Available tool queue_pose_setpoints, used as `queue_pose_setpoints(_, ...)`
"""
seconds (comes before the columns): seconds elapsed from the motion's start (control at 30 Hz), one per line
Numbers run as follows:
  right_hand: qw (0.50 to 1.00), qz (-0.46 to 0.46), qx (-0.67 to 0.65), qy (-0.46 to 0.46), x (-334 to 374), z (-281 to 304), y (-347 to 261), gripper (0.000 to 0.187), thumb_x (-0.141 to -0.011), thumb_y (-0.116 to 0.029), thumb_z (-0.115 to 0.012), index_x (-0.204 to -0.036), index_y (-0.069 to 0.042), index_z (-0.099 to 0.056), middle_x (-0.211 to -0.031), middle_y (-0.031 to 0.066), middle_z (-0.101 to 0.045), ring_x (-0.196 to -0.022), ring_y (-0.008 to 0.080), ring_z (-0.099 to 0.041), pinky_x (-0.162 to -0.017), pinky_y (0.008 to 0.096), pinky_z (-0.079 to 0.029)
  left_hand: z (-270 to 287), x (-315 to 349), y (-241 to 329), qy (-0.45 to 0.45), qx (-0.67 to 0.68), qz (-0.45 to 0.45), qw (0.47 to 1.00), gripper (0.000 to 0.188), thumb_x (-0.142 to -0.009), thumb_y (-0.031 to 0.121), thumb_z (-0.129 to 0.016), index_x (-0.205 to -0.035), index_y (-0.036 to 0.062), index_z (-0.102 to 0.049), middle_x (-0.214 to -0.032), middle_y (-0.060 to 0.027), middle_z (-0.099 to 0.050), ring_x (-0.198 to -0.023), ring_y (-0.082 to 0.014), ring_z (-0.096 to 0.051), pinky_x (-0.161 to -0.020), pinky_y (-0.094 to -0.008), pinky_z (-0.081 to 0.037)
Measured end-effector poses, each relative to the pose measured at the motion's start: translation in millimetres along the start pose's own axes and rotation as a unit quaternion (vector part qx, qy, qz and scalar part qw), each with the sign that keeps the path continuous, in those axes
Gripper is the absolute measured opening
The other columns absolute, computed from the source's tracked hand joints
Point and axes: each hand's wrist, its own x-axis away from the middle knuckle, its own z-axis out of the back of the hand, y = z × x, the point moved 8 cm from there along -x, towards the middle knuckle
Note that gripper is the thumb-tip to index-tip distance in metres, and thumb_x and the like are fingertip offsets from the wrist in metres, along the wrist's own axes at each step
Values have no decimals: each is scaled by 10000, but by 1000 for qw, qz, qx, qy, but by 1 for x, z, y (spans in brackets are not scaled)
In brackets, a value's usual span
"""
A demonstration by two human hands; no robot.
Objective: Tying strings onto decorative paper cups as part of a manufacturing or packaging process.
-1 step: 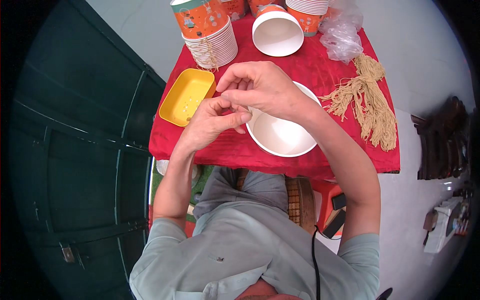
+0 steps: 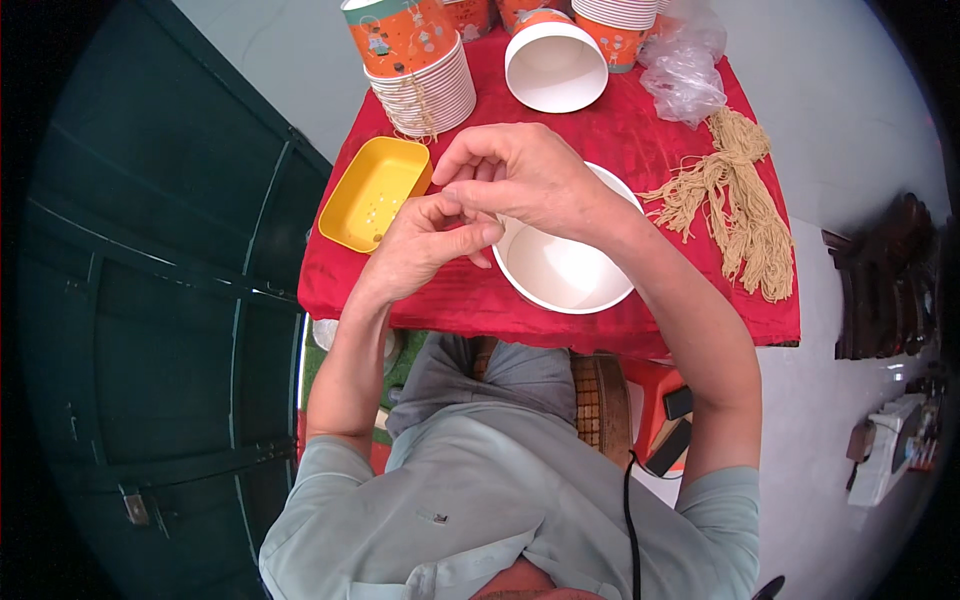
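Observation:
My left hand and my right hand meet over the table, fingertips touching. The left thumb and fingers are pinched together. The right fingers are curled, with its thumb and index drawn together at the left fingertips. Whatever they hold is too small or hidden to make out. Under my right hand and wrist lies a large white paper bucket, its opening toward me and partly covered by my arm. A yellow plastic tray sits left of my hands, with several tiny pale bits in it.
A red cloth covers the table. Behind stand a stack of orange patterned buckets with string hanging on it, another tipped bucket and more stacks. A clear plastic bag and a bundle of tan strings lie at right.

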Motion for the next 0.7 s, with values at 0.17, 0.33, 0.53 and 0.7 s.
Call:
queue_pose_setpoints(0.17,1000,4,2,-1,1,-1,-1,184,-1026,-119,-752,-1157,8,-777,-959,34,-758,-874,87,-701,-792,276,-584,0,2,-8,10,1,12,1000,229,-1068,199,-797,-1179,-1,-796,-1098,-70,-776,-959,-147,-751,-825,-335,-665)
queue_pose_setpoints(0.33,1000,-26,2,15,5,2,2,228,-1028,-128,-750,-1218,-2,-764,-1051,70,-771,-969,149,-723,-880,321,-593,1,0,-14,14,27,8,1000,196,-1076,194,-765,-1150,12,-780,-1081,-57,-761,-932,-135,-740,-805,-331,-664)
queue_pose_setpoints(0.53,932,114,248,241,53,39,-43,155,-979,-125,-802,-1110,-42,-790,-1056,105,-783,-1009,290,-739,-906,426,-574,-2,1,-15,-6,70,7,998,216,-1093,250,-765,-1107,34,-762,-1034,-13,-747,-869,-95,-712,-771,-278,-630)
queue_pose_setpoints(0.7,956,-2,252,151,85,19,-20,138,-991,-136,-812,-1090,-42,-790,-986,93,-792,-923,252,-737,-842,396,-575,-3,-1,-21,-8,88,-1,996,237,-1100,267,-762,-1120,32,-773,-1036,-16,-750,-845,-92,-717,-771,-269,-629)
